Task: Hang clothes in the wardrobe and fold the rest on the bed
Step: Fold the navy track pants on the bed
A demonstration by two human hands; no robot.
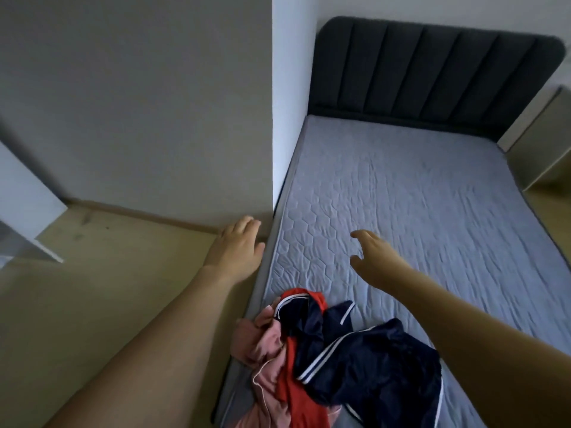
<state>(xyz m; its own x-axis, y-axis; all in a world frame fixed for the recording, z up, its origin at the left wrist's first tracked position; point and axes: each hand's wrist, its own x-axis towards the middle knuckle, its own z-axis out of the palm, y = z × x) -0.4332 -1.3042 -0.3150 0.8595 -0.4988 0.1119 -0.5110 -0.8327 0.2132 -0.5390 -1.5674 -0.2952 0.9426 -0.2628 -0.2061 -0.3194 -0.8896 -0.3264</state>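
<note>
Both hands empty, fingers loosely spread: left hand point(236, 245) stretched out over the floor point(123, 273) just beside the left edge of the bed point(417, 211), right hand point(369, 257) held above the quilted grey mattress, thumb and fingers apart, nothing between them. Clothes pile point(324, 359) nearer than both hands, at the near left corner of the mattress, well apart from either palm and lying between the two forearms: navy garment point(370, 372) with white stripes on the right, red garment point(293, 381) in the middle, pink garment point(265, 347) on the left, spilling over the mattress edge. Garments crumpled together, so type and number hard to make out; near end of the pile cut off by the bottom border. Far end: dark padded headboard point(432, 72). Left of the bed, a white wall corner point(287, 118); far left, a white panel point(27, 211), only partly in view, possibly a wardrobe door, cannot tell. Pale piece of furniture point(537, 143) at the far right, cut off.
</note>
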